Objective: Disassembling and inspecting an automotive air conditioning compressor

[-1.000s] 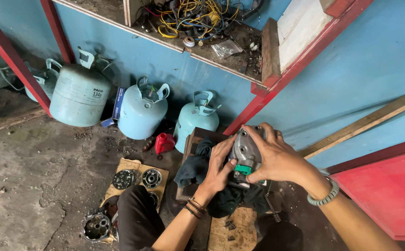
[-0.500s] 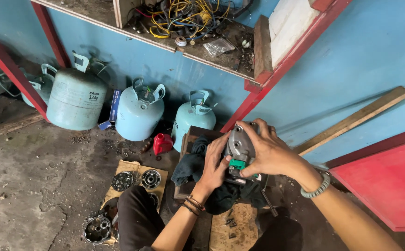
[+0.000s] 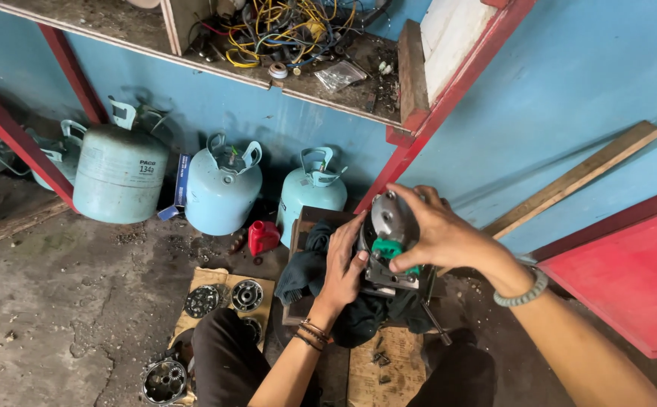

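Observation:
Both my hands hold a grey metal machine part [image 3: 390, 218] with a green plastic connector [image 3: 389, 249] on its side. My left hand [image 3: 342, 271] presses against its left side. My right hand [image 3: 438, 234] wraps over its top and right, fingertips on the green piece. The part rests on a dark cloth [image 3: 321, 275] spread over a wooden board [image 3: 302, 226] between my knees.
Three pale blue gas cylinders [image 3: 223, 188] stand against the blue wall, with a small red bottle [image 3: 262, 237] beside them. Round metal discs [image 3: 227, 298] lie on cardboard at left. A round metal housing [image 3: 164, 380] sits on the floor. A shelf above holds tangled wires [image 3: 283, 26].
The view has shifted slightly down and left. My hands keep the same grip on the metal part, turning it only a little.

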